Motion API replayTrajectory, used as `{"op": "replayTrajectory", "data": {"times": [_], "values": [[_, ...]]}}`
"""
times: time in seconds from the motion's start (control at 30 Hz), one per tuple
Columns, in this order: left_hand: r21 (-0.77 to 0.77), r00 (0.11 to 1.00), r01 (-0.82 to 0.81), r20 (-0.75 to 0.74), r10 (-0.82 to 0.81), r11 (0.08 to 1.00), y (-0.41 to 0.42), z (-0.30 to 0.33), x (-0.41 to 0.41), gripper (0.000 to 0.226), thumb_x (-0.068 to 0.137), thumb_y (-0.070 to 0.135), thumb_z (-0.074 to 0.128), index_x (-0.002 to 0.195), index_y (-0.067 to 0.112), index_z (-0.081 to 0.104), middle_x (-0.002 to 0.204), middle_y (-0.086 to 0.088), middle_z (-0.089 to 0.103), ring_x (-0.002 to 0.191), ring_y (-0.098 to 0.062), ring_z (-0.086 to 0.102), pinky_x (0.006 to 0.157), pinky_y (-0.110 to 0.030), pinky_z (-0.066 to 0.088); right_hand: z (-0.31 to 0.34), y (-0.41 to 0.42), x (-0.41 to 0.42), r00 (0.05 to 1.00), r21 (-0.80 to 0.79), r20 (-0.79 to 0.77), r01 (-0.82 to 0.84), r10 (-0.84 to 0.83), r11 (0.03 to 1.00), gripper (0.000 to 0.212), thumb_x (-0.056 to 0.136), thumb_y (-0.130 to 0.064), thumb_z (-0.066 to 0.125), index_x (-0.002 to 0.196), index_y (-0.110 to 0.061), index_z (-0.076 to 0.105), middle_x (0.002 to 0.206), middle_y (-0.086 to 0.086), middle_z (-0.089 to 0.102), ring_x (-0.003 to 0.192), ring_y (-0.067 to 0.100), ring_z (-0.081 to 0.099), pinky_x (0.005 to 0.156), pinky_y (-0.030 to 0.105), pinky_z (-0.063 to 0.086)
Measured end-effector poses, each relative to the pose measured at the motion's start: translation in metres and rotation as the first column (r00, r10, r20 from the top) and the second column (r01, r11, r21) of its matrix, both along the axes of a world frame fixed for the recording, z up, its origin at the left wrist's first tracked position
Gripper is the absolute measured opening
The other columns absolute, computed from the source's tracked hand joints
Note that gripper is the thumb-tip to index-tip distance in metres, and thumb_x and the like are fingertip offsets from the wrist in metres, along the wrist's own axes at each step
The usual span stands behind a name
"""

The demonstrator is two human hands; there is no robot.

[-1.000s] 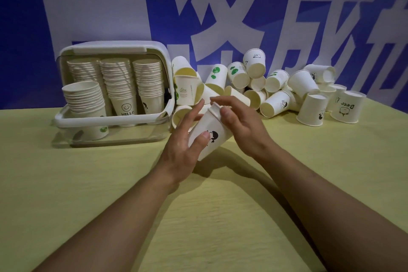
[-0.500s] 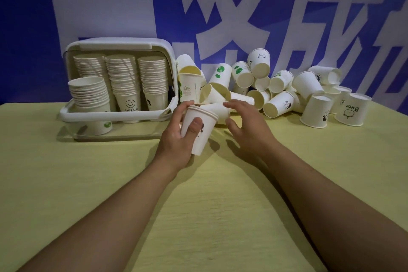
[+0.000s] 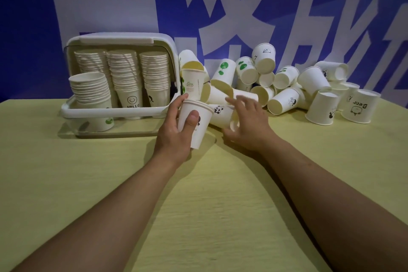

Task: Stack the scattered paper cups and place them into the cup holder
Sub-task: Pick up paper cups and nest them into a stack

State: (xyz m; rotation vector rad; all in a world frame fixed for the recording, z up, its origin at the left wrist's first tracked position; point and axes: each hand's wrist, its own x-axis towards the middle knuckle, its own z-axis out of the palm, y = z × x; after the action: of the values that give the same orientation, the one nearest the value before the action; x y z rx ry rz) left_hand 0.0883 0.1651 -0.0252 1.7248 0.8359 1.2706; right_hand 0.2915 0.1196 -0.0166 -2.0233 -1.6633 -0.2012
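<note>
step in hand, as i read it: add the next loose cup to the small stack. left hand grips a nested stack of cups, mouth up, thumb across the front wall, fingers curled round the back, held just above the table in front of the cup holder. looks like two cups going by the doubled rim, can't be sure of the count. right hand is over the panda cup lying on its side just right of the stack, fingers spread and half curled around it, thumb low; whether it has actually closed on the cup i can't tell, the hand covers the contact. to do this well: take the panda cup by the wall near the base, not the rim, since paper rims crush; turn it mouth up, line it up with the stack axis, drop it in straight, light press only. keep the stack upright and steady with the left so the right does the aligning. watch the pile of loose cups behind, the leaning ones would roll if bumped. both forearms reach forward, wrists roughly level, hands near each other. holder already has three tall stacks at the back and one shorter stack front left.
</note>
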Motion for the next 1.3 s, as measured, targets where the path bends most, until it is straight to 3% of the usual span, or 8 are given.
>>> {"op": "replayTrajectory", "data": {"times": [0.07,0.3,0.5,0.7,0.83,1.03,1.17,1.3], "values": [[0.005,1.000,0.002,0.006,-0.002,1.000,-0.001,0.001,-0.002,0.041,0.085,0.060,0.051,0.125,0.066,0.043,0.120,0.018,0.062,0.102,-0.007,0.063,0.083,-0.031,0.053,-0.003,0.001,0.004,0.999,-0.067,-0.048,-0.026,0.023,0.997,0.085,0.079,-0.042,0.073,0.150,-0.035,0.027,0.151,0.002,0.036,0.138,0.026,0.033,0.114,0.049,0.031],[-0.007,0.995,0.099,0.032,-0.098,0.995,-0.003,0.003,-0.005,0.042,0.086,0.051,0.052,0.127,0.057,0.048,0.114,0.005,0.065,0.086,0.002,0.062,0.068,-0.010,0.046,0.006,-0.004,0.003,0.915,0.272,-0.368,-0.062,0.164,0.960,0.073,0.081,-0.039,0.075,0.135,-0.038,0.025,0.127,-0.002,0.048,0.104,0.020,0.058,0.087,0.043,0.056],[0.026,0.988,0.156,0.001,-0.156,0.987,-0.009,0.004,-0.003,0.041,0.089,0.052,0.049,0.130,0.052,0.050,0.108,0.015,0.063,0.080,0.008,0.061,0.073,-0.011,0.046,0.020,-0.019,0.000,0.803,0.460,-0.504,-0.061,0.318,0.886,0.063,0.088,-0.062,0.052,0.144,-0.040,0.034,0.141,-0.005,0.046,0.120,0.019,0.053,0.094,0.045,0.054],[0.146,0.977,0.200,-0.100,-0.187,0.969,-0.013,0.002,-0.005,0.044,0.084,0.066,0.054,0.126,0.072,0.043,0.131,0.026,0.054,0.120,-0.005,0.057,0.101,-0.045,0.051,0.025,-0.030,-0.020,0.807,0.419,-0.364,-0.303,0.465,0.856,0.066,0.090,-0.061,0.032,0.144,-0.027,0.047,0.136,-0.013,0.051,0.116,-0.012,0.047,0.089,0.008,0.041],[0.210,0.969,0.223,-0.155,-0.193,0.952,-0.014,0.003,-0.004,0.050,0.085,0.069,0.051,0.133,0.072,0.036,0.140,0.016,0.053,0.127,-0.012,0.055,0.100,-0.050,0.051,0.019,-0.026,-0.030,0.828,0.332,-0.292,-0.382,0.479,0.863,0.065,0.092,-0.063,0.028,0.145,-0.029,0.048,0.144,-0.004,0.052,0.128,0.010,0.049,0.102,0.036,0.042],[0.192,0.971,0.213,-0.147,-0.187,0.958,-0.011,0.001,-0.001,0.041,0.089,0.066,0.044,0.129,0.073,0.038,0.134,0.039,0.047,0.127,0.001,0.050,0.105,-0.044,0.048,0.016,-0.025,-0.034,0.818,0.238,-0.328,-0.412,0.472,0.880,0.067,0.092,-0.065,0.023,0.144,-0.030,0.048,0.141,-0.005,0.054,0.125,0.006,0.048,0.102,0.027,0.039],[0.088,0.988,0.151,-0.051,-0.147,0.985,-0.001,-0.004,0.001,0.039,0.088,0.065,0.044,0.127,0.064,0.046,0.125,0.013,0.058,0.097,0.003,0.059,0.086,-0.033,0.052,0.029,-0.004,-0.005,0.937,0.304,-0.293,-0.099,0.192,0.947,0.039,0.101,-0.044,0.042,0.135,-0.030,0.055,0.135,-0.003,0.057,0.118,0.013,0.052,0.100,0.039,0.047],[0.041,0.995,0.096,0.008,-0.096,0.995,0.005,-0.004,0.001,0.039,0.090,0.057,0.044,0.128,0.053,0.048,0.108,0.013,0.061,0.079,0.010,0.058,0.072,-0.018,0.045,0.040,0.023,0.032,0.998,0.013,-0.064,0.025,-0.024,1.000,0.041,0.094,-0.022,0.061,0.133,-0.033,0.055,0.141,-0.001,0.054,0.128,0.024,0.048,0.107,0.046,0.042]]}}
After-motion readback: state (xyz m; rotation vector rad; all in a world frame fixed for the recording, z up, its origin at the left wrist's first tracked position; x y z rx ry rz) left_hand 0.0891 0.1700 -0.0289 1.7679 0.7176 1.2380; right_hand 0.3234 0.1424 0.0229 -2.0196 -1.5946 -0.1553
